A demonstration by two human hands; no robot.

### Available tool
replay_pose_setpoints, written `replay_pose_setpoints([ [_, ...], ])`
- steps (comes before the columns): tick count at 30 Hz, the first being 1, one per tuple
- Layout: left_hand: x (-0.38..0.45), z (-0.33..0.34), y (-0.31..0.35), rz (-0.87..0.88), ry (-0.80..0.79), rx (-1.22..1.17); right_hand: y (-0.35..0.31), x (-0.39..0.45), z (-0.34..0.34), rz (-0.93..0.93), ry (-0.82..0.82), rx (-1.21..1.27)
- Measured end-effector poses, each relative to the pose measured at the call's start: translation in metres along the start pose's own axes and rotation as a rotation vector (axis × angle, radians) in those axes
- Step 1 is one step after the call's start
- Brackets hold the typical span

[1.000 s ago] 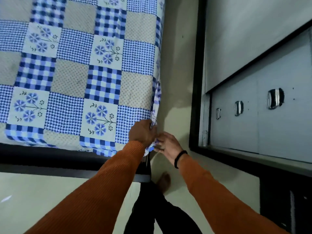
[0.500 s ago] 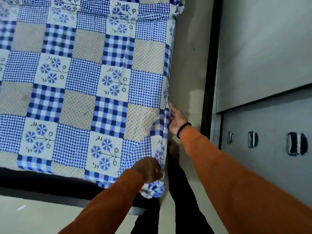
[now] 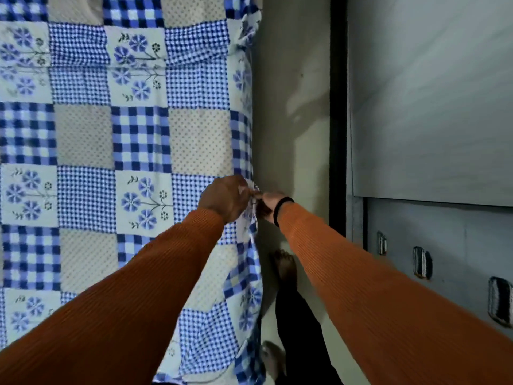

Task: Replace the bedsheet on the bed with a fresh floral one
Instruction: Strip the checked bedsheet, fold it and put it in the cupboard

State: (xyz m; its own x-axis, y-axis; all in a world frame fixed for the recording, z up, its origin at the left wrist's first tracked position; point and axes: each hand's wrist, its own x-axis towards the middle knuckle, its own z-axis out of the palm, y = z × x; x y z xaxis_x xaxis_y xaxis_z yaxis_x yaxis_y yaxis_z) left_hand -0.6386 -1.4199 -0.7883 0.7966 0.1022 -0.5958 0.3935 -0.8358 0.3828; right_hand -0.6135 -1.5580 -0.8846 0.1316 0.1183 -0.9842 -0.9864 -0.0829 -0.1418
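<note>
Item: floral bedsheet (image 3: 144, 151), blue-and-white checks with flower panels, lying spread over the bed and filling the left of my view; its long side edge is running up and away along the floor gap. Left hand (image 3: 226, 197): I am seeing it pinching that edge, fingers closed on the cloth. Right hand (image 3: 268, 204): touching the left, gripping the same hem from the outer side. Both equally near; the untended edge is lying ahead of them.

right hand (image 3: 270, 205) fingers: hidden behind the bedsheet (image 3: 138, 140) edge
bedsheet: cut off at 9 and 12 o'clock
drawer handles (image 3: 422, 261): blurred, 4 o'clock
</note>
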Motion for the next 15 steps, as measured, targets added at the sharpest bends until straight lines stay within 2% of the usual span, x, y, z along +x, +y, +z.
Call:
replay_pose_setpoints([
  [3,0.019,-0.003,0.002,-0.018,-0.07,0.03,-0.01,-0.009,-0.003,-0.097,-0.055,0.12],
  [8,0.025,-0.006,0.012,-0.174,-0.063,-0.068,-0.014,-0.039,-0.028,-0.268,-0.186,0.347],
  [11,0.029,-0.013,0.025,-0.204,-0.101,-0.107,-0.01,-0.059,-0.048,-0.317,-0.241,0.321],
  [15,0.045,-0.028,0.049,-0.243,-0.087,-0.145,-0.018,-0.088,-0.053,-0.365,-0.298,0.17],
])
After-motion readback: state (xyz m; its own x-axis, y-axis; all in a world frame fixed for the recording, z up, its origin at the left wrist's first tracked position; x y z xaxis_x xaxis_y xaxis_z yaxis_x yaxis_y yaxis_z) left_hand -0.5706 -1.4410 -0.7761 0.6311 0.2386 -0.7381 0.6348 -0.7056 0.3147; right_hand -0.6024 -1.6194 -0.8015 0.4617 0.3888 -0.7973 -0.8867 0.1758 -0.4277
